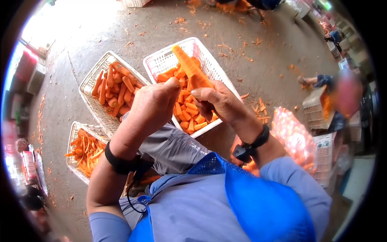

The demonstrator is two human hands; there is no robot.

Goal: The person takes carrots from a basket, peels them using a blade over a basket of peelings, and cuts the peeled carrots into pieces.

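Note:
A large peeled carrot (188, 66) points up and away in my right hand (219, 101), whose fingers are wrapped round its thick lower end. Close beside it, my left hand (157, 99) is closed, its back toward me; what it holds, if anything, is hidden. Both hands are over a white plastic crate (217, 68) that holds carrot pieces (189, 113). To the left, another white crate (94, 107) is filled with whole carrots (119, 86).
A smaller crate (74, 161) of carrot peelings (86, 149) stands at the lower left. On the right lies a clear bag (292, 137) full of carrots. Scraps (258, 109) litter the concrete floor (250, 48). Another person (346, 92) sits at far right near a crate (318, 109).

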